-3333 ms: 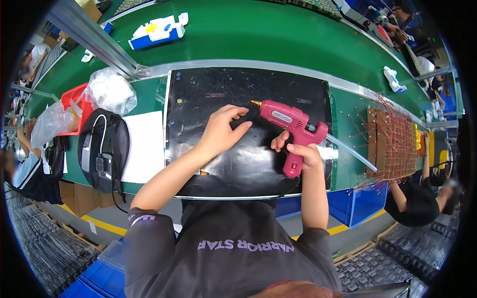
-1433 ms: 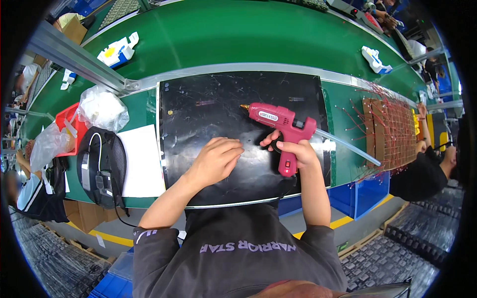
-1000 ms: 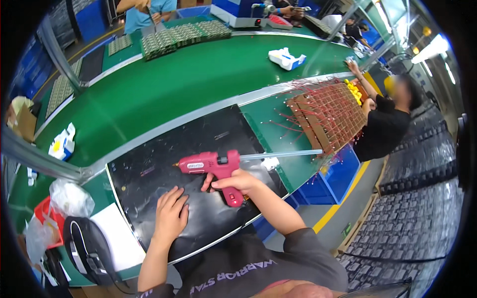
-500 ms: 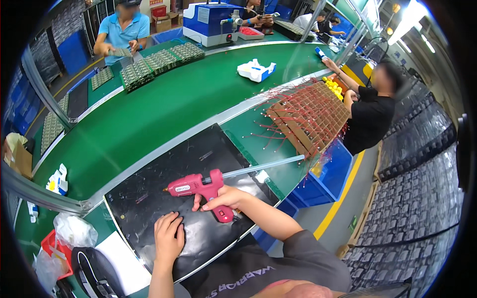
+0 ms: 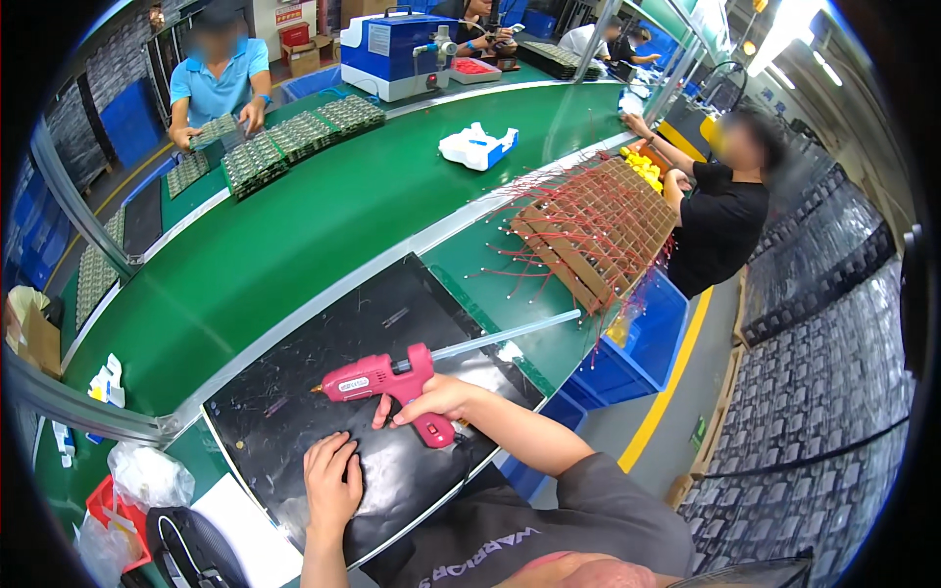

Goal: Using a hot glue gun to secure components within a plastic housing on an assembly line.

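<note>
I see a pink glue gun (image 5: 377,379) held above a black mat (image 5: 343,314) on a green bench (image 5: 459,272), its brass-coloured nozzle (image 5: 317,389) pointing left. My right hand (image 5: 431,400) is wrapped around the handle, forefinger reaching forward near the trigger area; whether the trigger is pressed, I cannot tell. My left hand (image 5: 331,475) holds nothing: it lies palm down at the mat's near left part, fingers slightly spread, apart from the gun. A long, translucent glue stick (image 5: 505,334) juts from the gun's rear, its far end close to a brown cardboard grid (image 5: 598,220) bristling with red wires (image 5: 534,257). I judge the gun to be stiff plastic, fairly light but bulky at the top, so the handle is the place to grip; the nozzle may be hot and is best left untouched. The stick looks bendy and could snag on those wires.
</note>
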Demonstrator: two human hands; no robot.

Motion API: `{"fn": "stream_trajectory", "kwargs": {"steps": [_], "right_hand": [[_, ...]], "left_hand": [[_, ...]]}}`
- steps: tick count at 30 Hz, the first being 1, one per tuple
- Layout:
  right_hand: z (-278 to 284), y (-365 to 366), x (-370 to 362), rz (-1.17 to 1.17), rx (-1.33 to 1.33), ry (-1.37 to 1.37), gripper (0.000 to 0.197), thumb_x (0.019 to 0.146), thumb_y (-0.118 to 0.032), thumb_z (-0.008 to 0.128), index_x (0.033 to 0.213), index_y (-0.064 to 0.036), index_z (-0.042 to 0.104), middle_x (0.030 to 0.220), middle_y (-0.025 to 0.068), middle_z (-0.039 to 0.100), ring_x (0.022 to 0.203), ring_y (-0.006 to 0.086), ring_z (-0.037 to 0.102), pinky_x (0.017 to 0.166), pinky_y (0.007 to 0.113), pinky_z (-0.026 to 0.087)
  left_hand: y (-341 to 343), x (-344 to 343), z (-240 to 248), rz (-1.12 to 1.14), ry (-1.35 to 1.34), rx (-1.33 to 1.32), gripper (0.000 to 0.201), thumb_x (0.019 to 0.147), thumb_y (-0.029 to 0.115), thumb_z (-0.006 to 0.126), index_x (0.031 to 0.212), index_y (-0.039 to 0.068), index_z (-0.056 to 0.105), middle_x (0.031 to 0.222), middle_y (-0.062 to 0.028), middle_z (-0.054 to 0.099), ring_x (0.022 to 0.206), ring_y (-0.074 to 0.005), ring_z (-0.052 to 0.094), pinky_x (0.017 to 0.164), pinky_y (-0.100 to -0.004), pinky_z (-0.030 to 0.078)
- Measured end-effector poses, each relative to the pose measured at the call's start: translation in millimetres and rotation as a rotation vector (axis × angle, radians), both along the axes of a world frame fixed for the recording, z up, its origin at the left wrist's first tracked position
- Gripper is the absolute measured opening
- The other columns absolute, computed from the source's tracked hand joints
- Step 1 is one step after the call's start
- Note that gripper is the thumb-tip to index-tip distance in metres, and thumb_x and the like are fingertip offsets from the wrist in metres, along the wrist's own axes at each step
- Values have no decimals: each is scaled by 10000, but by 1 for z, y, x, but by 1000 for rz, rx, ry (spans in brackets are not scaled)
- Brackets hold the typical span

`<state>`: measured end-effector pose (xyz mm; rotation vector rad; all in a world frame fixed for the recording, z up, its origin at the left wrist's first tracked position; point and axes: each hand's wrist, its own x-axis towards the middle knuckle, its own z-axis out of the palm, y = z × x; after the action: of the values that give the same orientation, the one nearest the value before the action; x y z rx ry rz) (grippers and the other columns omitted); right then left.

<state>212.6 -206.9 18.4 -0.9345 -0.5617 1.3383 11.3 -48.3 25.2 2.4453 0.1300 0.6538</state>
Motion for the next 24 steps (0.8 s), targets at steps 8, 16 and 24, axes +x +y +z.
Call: {"fn": "stream_trajectory", "kwargs": {"steps": [8, 16, 24], "right_hand": [[-9, 1, -1, -27, 18, 13, 242, 765, 50, 655, 1000, 10, 615, 988, 178, 670, 974, 245, 654, 819, 335, 525], [-11, 3, -1, -33, 6, 75, 222, 781, 25, 639, 1002, 5, 619, 980, 170, 671, 955, 223, 657, 794, 317, 536], [-3, 0, -4, -13, -35, 198, 197, 820, -15, 643, 1014, 1, 617, 1075, 153, 646, 1045, 236, 628, 866, 359, 545]], "left_hand": [[0, -1, -2, -5, -8, 0, 189, 734, -7, 650, 923, -6, 661, 1029, -135, 644, 980, -312, 605, 871, -402, 449], [-1, -1, 2, -5, -3, -1, 192, 744, -3, 643, 935, -9, 657, 1020, -137, 643, 933, -311, 603, 836, -397, 453], [-2, -2, 1, -5, -17, -19, 183, 745, -18, 643, 926, -7, 660, 985, -118, 648, 902, -294, 609, 800, -382, 457]]}}
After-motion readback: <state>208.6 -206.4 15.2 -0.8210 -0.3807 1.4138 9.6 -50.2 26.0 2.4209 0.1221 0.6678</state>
